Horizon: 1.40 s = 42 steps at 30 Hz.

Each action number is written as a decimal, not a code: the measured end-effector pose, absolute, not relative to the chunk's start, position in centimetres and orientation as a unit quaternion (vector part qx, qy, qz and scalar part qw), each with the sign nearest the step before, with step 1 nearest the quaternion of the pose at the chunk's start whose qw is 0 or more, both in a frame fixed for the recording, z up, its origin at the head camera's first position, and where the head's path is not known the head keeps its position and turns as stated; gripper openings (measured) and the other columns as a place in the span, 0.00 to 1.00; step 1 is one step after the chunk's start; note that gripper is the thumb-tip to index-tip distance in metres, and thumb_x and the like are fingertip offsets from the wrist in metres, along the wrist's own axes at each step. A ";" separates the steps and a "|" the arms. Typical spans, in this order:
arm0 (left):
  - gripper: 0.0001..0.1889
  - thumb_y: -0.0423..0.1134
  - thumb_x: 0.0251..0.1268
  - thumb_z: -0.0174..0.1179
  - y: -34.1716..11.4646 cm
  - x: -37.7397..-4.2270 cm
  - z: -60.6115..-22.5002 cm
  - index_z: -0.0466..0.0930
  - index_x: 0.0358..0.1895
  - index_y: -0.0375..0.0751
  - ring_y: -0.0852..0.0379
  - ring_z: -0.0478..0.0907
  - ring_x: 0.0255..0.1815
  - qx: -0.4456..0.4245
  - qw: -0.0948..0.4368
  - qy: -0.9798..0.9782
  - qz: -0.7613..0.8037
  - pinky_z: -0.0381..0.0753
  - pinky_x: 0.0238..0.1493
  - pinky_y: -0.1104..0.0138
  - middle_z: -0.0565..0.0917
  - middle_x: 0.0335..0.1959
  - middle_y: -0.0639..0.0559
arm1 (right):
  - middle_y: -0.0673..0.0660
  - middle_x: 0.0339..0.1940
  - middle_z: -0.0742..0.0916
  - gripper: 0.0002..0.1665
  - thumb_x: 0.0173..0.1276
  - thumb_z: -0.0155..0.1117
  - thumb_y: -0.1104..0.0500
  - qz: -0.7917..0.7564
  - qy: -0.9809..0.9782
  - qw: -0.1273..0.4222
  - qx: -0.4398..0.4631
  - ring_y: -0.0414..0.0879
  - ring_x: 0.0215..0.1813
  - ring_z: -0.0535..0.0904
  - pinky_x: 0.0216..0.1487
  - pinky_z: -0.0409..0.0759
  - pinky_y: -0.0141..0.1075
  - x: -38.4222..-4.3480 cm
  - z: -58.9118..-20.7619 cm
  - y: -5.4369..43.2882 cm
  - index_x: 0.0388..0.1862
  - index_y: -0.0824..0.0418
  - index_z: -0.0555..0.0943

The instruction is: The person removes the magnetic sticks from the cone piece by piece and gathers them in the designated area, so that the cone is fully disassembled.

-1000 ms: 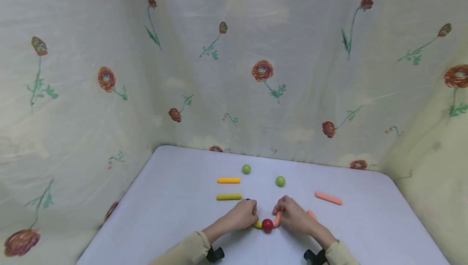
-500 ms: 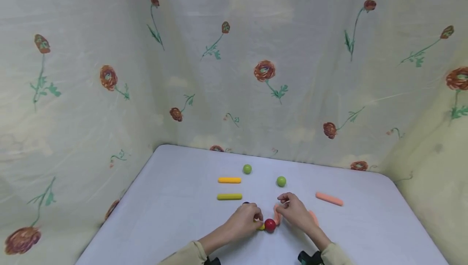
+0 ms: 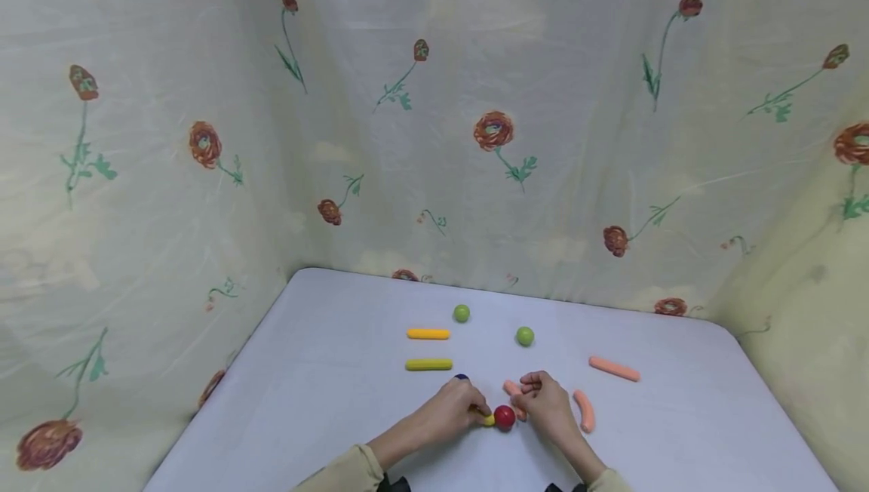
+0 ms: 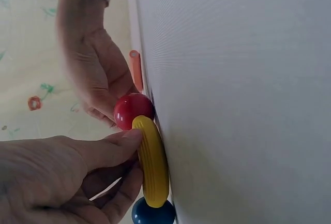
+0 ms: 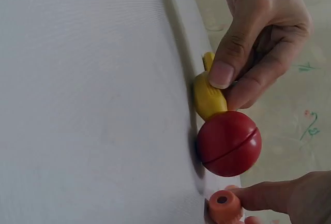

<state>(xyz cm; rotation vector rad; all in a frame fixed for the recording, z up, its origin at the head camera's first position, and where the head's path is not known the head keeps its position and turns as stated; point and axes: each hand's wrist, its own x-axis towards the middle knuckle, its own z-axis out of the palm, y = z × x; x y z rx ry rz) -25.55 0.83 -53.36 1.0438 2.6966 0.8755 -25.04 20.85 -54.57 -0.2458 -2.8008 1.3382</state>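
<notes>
My left hand (image 3: 451, 409) pinches a ridged, curved yellow stick (image 4: 154, 164) between thumb and fingers. One end of that stick meets a glossy red ball (image 3: 505, 417), the other a dark blue ball (image 4: 153, 212) mostly hidden by the hand in the head view. Just right of the red ball lies a salmon stick (image 3: 511, 388), with a dark round spot in its end in the right wrist view. My right hand (image 3: 548, 405) touches this stick with its thumb, the other fingers loosely bent above it.
On the white table (image 3: 326, 379) lie an orange-yellow stick (image 3: 428, 333), an olive-yellow stick (image 3: 429, 364), two green balls (image 3: 462, 313), a straight salmon stick (image 3: 614, 368) and a curved salmon stick (image 3: 584, 410). Flower-printed cloth (image 3: 434, 160) stands behind and at the sides.
My right hand has loosened from the salmon stick, which now leans left beside the red ball. My left hand stays at the yellow stick, shifting slightly right.
</notes>
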 end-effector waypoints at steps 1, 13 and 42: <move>0.06 0.34 0.55 0.69 0.9 -25.6 -53.3 0.89 0.35 0.48 0.76 0.75 0.32 0.348 0.057 0.891 0.287 0.74 0.38 0.80 0.88 0.31 0.62 | 0.60 0.34 0.84 0.20 0.53 0.71 0.65 0.433 -0.898 0.019 -0.083 0.43 0.33 0.79 0.30 0.76 0.30 -25.0 -54.6 20.9 0.43 0.70 0.76; 0.05 0.35 0.54 0.70 0.7 -25.6 -53.3 0.89 0.34 0.48 0.77 0.75 0.33 0.352 0.055 0.887 0.295 0.74 0.36 0.80 0.89 0.30 0.61 | 0.59 0.29 0.80 0.15 0.54 0.61 0.69 0.428 -0.893 0.064 -0.127 0.39 0.19 0.78 0.18 0.73 0.29 -23.5 -54.8 22.6 0.42 0.71 0.74; 0.03 0.35 0.55 0.69 0.6 -26.1 -53.3 0.89 0.33 0.45 0.76 0.77 0.31 0.364 0.071 0.878 0.302 0.75 0.36 0.82 0.88 0.29 0.60 | 0.57 0.43 0.79 0.31 0.57 0.74 0.55 0.468 -0.848 -0.186 0.164 0.43 0.42 0.72 0.38 0.73 0.27 -24.6 -53.9 22.5 0.54 0.66 0.71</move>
